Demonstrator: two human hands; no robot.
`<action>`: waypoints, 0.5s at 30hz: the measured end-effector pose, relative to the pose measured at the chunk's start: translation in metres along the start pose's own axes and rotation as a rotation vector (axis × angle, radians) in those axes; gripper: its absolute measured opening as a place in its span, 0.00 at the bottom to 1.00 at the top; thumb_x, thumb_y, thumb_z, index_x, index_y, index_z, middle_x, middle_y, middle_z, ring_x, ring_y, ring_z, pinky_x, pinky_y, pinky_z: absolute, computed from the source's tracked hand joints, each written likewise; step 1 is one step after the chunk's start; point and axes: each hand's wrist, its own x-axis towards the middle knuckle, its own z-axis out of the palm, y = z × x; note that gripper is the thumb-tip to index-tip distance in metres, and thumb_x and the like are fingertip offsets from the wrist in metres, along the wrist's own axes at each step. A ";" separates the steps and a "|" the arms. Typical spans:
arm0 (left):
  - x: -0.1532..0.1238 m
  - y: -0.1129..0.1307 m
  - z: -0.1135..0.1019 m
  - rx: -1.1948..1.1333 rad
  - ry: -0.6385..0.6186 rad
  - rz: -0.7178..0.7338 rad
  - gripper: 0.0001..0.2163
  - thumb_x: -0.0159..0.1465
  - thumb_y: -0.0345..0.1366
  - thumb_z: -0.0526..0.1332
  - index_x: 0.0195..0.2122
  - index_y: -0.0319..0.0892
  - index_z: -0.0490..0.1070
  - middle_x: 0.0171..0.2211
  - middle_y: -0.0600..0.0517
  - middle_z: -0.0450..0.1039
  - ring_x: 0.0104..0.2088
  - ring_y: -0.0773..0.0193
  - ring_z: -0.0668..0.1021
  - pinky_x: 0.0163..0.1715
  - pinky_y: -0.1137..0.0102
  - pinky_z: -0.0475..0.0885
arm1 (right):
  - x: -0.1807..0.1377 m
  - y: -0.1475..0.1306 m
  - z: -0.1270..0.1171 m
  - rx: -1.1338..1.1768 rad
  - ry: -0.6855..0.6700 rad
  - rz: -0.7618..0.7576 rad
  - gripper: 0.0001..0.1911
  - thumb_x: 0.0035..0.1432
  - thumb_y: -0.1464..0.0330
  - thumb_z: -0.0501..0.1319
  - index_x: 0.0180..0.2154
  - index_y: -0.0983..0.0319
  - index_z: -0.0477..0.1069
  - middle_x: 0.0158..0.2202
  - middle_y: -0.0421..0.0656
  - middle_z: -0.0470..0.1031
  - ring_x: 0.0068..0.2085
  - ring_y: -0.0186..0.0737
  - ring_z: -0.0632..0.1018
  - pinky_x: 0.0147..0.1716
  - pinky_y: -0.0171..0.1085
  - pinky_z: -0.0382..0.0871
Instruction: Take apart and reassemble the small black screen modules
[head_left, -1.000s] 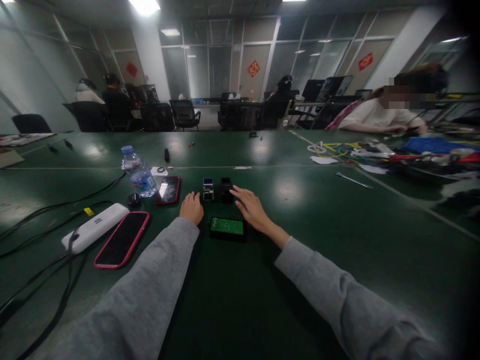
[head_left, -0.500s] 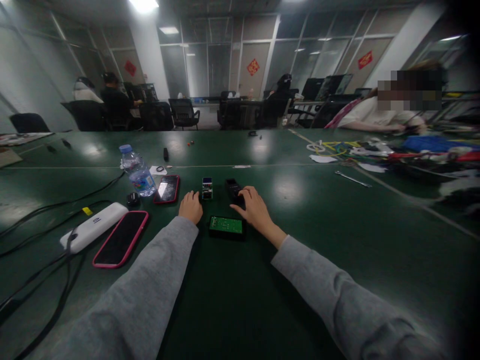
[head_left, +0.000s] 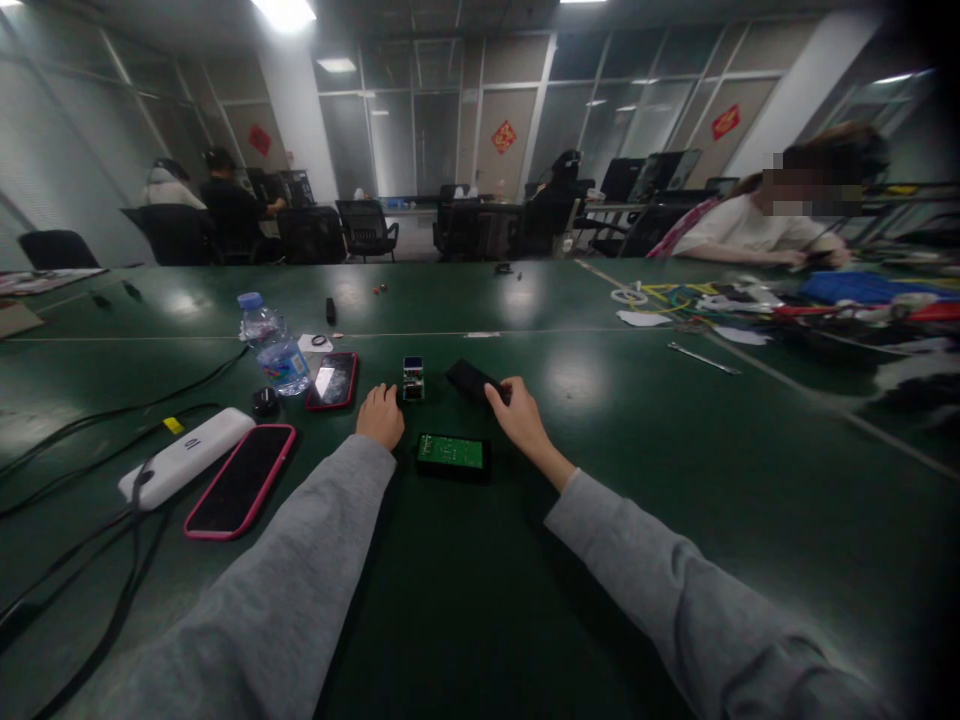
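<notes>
Right hand (head_left: 519, 412) is grasping the near end of the black case (head_left: 469, 380), behind the circuit board (head_left: 452, 452). Left hand (head_left: 381, 414) is lying loose, palm down, beside the small gadget (head_left: 413, 380). Risk: one-ended hold could be letting the case tip, slipping onto the board.

Ceiling lights (head_left: 285, 15), one blown out to white at upper left, illuminate an otherwise dim room, casting hazy glare on the dark green counter (head_left: 480, 600) and a pale reflection across a phone (head_left: 332, 382). A black device (head_left: 471, 380) in the right hand (head_left: 521, 412) loses detail to darkness. Wide-angle distortion tilts a pillar (head_left: 817, 70); blackness swallows the right edge, and coarse pixels mask part of a seated person (head_left: 731, 230).
</notes>
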 end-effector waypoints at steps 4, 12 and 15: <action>0.000 -0.001 0.000 -0.002 -0.004 0.006 0.22 0.64 0.30 0.48 0.60 0.31 0.61 0.60 0.35 0.63 0.61 0.50 0.66 0.57 0.57 0.65 | 0.002 0.007 0.002 -0.057 0.028 -0.015 0.20 0.63 0.51 0.51 0.36 0.61 0.65 0.37 0.51 0.71 0.42 0.52 0.70 0.40 0.47 0.68; 0.001 -0.001 0.000 0.004 -0.015 0.006 0.23 0.64 0.30 0.49 0.60 0.31 0.61 0.61 0.36 0.63 0.61 0.51 0.66 0.58 0.57 0.64 | 0.000 0.001 0.000 -0.081 0.092 -0.152 0.27 0.59 0.49 0.58 0.47 0.65 0.66 0.44 0.53 0.70 0.46 0.53 0.68 0.44 0.49 0.67; 0.001 0.001 -0.002 0.017 -0.026 0.000 0.23 0.64 0.29 0.50 0.60 0.31 0.61 0.61 0.36 0.63 0.61 0.52 0.66 0.59 0.58 0.64 | -0.001 -0.002 -0.002 -0.135 0.074 -0.238 0.23 0.58 0.52 0.60 0.46 0.64 0.69 0.44 0.52 0.71 0.48 0.54 0.67 0.47 0.49 0.65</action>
